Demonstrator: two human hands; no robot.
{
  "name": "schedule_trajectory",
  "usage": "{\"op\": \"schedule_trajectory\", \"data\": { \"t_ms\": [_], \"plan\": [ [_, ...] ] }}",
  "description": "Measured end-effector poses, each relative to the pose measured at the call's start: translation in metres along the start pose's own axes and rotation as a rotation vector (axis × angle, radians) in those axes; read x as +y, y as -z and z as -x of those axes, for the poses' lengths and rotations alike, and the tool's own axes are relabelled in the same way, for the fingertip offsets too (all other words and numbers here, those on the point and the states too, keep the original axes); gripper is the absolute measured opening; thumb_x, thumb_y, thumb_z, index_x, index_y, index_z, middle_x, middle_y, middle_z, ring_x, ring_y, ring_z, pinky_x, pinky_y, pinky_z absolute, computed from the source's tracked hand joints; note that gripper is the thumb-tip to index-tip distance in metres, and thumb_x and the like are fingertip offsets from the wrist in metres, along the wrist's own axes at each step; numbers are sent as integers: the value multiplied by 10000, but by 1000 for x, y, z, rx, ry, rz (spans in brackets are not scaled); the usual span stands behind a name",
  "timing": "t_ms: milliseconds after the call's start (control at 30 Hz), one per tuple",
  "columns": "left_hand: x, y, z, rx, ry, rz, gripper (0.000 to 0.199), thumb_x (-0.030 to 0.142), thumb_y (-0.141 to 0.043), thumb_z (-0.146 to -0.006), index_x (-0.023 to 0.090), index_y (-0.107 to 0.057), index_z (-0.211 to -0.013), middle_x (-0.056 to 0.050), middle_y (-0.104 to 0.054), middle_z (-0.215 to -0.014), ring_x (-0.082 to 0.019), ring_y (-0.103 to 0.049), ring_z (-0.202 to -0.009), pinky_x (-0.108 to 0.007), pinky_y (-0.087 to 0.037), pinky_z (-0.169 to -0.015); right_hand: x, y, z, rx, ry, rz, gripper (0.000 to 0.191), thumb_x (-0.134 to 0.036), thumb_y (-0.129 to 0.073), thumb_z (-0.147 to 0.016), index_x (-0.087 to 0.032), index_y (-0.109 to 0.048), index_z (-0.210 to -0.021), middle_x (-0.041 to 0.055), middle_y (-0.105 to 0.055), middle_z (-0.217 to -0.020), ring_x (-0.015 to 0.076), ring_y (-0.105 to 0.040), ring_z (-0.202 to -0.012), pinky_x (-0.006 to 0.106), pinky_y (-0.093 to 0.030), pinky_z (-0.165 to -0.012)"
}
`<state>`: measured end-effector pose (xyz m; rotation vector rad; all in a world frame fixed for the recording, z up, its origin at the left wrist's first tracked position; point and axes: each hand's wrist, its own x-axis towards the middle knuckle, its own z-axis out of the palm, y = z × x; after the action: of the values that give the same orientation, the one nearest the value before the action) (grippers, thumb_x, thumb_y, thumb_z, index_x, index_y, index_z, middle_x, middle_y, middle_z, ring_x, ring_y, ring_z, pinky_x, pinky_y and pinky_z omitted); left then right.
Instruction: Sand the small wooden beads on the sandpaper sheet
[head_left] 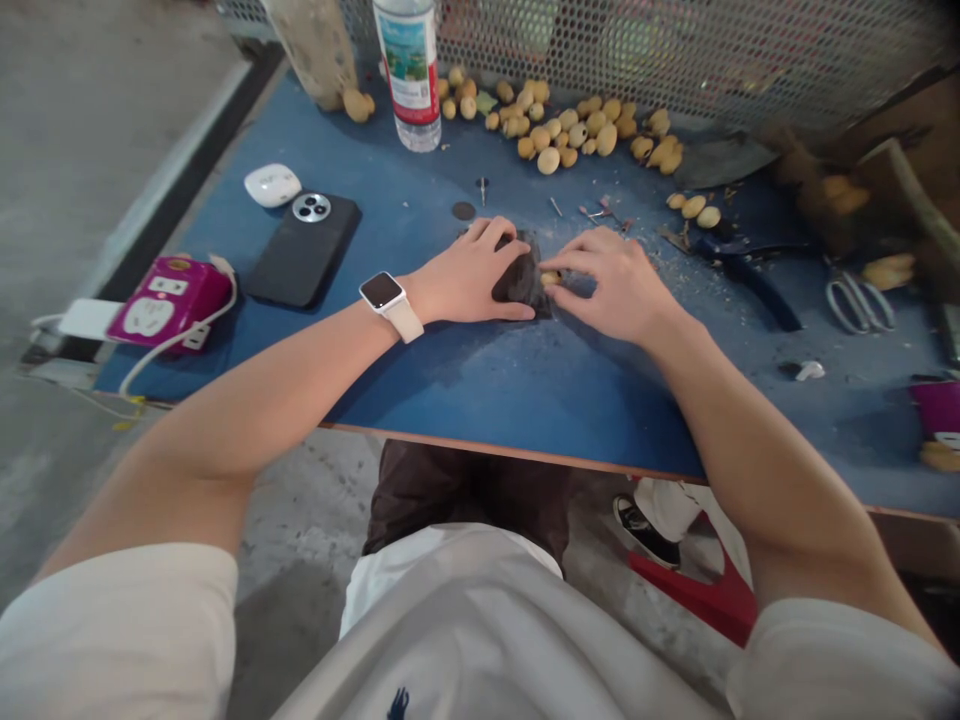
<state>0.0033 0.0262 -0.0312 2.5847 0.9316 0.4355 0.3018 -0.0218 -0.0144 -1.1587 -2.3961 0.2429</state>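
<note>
At the near edge of the blue table [480,370], a small yellow piece [551,278] sat between the two hands, just beside the right side of a dark block [534,270]. The right hand [611,285] was nearer to it: thumb and fingertips pinched it from the right, so its tip faced the block. I couldn't make out its long axis behind those fingers. The left hand [484,275] lay spread over the block, fingers toward the far side and thumb along the near one, covering much of it; only its right part showed, next to the piece.

Beyond the left hand lay a dark disc [463,211] and a small bit [482,190]. Farther back, a row of nuts [570,130] ran along the mesh [675,55], with a bottle [416,95] at its left. Pliers [757,290] and scissors [861,302] rested right of the right hand, well apart from the block; a phone [304,250] lay beyond the left forearm.
</note>
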Motion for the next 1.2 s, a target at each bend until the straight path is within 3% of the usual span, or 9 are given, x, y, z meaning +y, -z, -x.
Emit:
{"op": "schedule_trajectory", "data": {
  "t_ms": [267, 567, 800, 1200],
  "plan": [
    [1, 1, 0, 10, 3, 7, 991, 845, -865, -992, 226, -653, -1737, -257, -557, -1782, -588, -404, -1777, -751, -364, -1473, -7, 0, -1, -52, -12, -33, 366, -423, -663, -1188, -366, -866, -1488, 143, -848, -1352, 436, -779, -1302, 718, -634, -1185],
    [0, 1, 0, -3, 4, 8, 1010, 842, -849, -998, 210, -635, -1757, -267, -537, -1808, -592, -391, -1785, -749, -364, -1465, -5, 10, 2, -156, 66, -77, 317, -413, -697, -1185, -348, -925, -1396, 137, -847, -1321, 371, -789, -1140, 626, -663, -1095],
    [0, -1, -1, 18, -4, -14, 994, 844, -848, -992, 210, -664, -1735, -266, -579, -1762, -588, -453, -1741, -751, -384, -1458, -10, -3, -6, -62, 21, -17, 378, -341, -644, -1198, -365, -903, -1472, 145, -815, -1346, 415, -748, -1309, 695, -620, -1193],
    [-2, -1, -1, 23, -8, -19, 994, 854, -841, -990, 219, -655, -1732, -268, -575, -1768, -581, -441, -1756, -731, -388, -1459, -14, -1, -4, -80, 5, 4, 371, -274, -661, -1180, -335, -906, -1453, 158, -800, -1349, 418, -751, -1312, 696, -625, -1195]
  ]
}}
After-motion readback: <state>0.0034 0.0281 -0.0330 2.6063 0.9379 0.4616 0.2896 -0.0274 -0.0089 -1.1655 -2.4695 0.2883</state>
